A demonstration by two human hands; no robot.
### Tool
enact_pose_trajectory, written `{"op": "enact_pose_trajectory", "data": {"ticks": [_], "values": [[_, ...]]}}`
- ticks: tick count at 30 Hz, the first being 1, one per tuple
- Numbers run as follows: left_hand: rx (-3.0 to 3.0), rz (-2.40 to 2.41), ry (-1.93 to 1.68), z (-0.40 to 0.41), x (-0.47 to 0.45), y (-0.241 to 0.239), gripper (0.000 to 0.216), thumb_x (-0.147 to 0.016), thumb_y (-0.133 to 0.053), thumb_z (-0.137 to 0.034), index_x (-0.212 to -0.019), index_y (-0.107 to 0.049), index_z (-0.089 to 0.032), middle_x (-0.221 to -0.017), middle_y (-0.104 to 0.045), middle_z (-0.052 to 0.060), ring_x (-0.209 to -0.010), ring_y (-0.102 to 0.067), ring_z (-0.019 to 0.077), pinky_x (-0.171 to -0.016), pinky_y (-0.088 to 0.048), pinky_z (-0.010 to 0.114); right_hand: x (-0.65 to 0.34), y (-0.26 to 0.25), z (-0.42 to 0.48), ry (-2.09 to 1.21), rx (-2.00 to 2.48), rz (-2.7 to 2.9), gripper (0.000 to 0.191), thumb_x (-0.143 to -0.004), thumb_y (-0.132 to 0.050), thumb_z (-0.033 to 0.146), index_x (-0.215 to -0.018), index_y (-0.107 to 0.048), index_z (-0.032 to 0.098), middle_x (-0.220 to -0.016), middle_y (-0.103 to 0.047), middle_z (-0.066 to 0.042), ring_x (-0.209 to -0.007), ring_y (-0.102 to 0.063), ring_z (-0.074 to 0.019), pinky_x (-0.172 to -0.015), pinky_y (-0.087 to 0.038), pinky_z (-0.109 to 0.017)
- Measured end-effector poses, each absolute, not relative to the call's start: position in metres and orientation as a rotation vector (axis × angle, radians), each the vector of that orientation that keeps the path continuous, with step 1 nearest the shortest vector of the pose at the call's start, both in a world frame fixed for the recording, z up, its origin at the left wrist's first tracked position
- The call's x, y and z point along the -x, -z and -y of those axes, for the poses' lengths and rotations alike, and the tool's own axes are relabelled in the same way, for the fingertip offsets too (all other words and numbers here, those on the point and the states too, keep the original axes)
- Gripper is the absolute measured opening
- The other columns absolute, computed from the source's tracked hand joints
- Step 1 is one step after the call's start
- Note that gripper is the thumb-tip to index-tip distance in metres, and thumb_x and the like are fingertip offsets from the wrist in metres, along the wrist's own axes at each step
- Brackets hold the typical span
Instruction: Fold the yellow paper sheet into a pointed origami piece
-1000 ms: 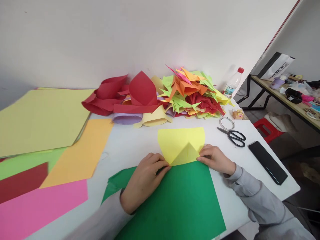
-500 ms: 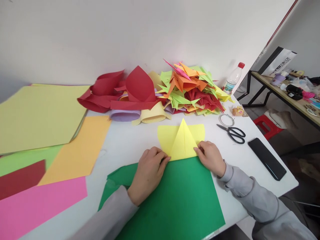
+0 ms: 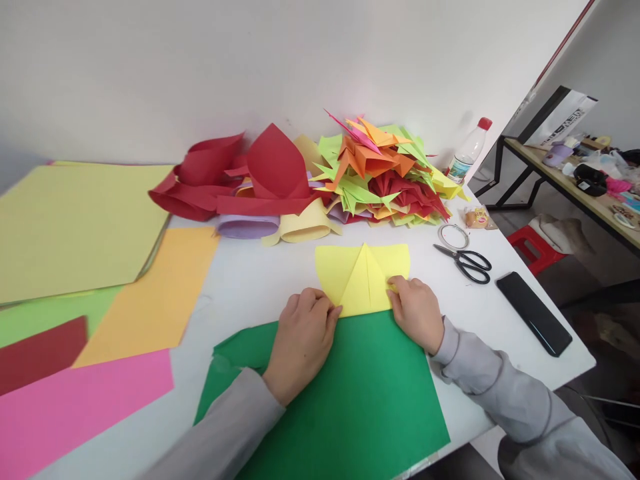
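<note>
A yellow paper lies on the white table, folded so a triangular flap points away from me. My left hand rests on a green sheet and pinches the yellow paper's lower left corner with bent fingers. My right hand presses its fingers down on the paper's lower right edge. Both wrists wear grey sleeves.
A heap of folded paper shapes and curled red, purple and yellow strips lies behind. Large coloured sheets cover the left. Scissors, a tape ring, a black phone and a bottle sit at the right.
The yellow flap, low a second ago, has been folded up into a tall triangle. My right hand has shifted up along the paper's right edge; my left stays at the corner.
</note>
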State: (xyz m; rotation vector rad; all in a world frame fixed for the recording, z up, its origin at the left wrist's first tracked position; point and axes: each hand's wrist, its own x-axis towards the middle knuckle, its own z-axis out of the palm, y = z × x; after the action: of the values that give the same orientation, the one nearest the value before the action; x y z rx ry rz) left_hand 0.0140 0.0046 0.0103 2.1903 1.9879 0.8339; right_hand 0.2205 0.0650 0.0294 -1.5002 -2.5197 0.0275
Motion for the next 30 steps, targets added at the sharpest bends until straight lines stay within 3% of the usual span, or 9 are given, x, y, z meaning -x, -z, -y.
{"op": "enact_pose_trajectory", "data": {"ticks": [15, 23, 30], "values": [[-2.368, -1.997, -0.736, -0.0025, -0.0177, -0.0126, 0.028, -0.095, -0.038, -0.024, -0.074, -0.056, -0.020, -0.089, -0.056, 0.009, -0.078, -0.049, 0.0252, -0.070, -0.047, 0.043, -0.2223, -0.0253, -0.0650, 0.072, 1.399, 2.593, 0.034, -0.096, -0.044, 0.020, -0.124, -0.064, 0.019, -0.073, -0.061, -0.007, -0.069, -0.056, -0.0201, -0.062, -0.039, -0.030], [-2.409, -1.994, -0.709, -0.0013, -0.0195, -0.0137, 0.029, -0.096, -0.035, -0.021, -0.075, -0.055, -0.020, -0.092, -0.057, 0.010, -0.079, -0.050, 0.0251, -0.070, -0.047, 0.042, -0.2215, -0.0292, -0.0635, 0.029, 1.472, 2.636, 0.041, -0.093, -0.043, 0.017, -0.132, -0.057, 0.020, -0.084, -0.066, -0.007, -0.066, -0.062, -0.0195, -0.056, -0.041, -0.029], [-2.348, -1.919, -0.760, 0.0003, -0.0179, -0.0111, 0.029, -0.097, -0.037, -0.026, -0.079, -0.057, -0.016, -0.105, -0.057, 0.013, -0.092, -0.051, 0.0274, -0.081, -0.047, 0.045, -0.2193, -0.0350, -0.0632, -0.097, 1.605, 2.639, 0.041, -0.095, -0.040, 0.020, -0.134, -0.055, 0.023, -0.095, -0.071, -0.007, -0.077, -0.067, -0.0195, -0.063, -0.046, -0.027]]}}
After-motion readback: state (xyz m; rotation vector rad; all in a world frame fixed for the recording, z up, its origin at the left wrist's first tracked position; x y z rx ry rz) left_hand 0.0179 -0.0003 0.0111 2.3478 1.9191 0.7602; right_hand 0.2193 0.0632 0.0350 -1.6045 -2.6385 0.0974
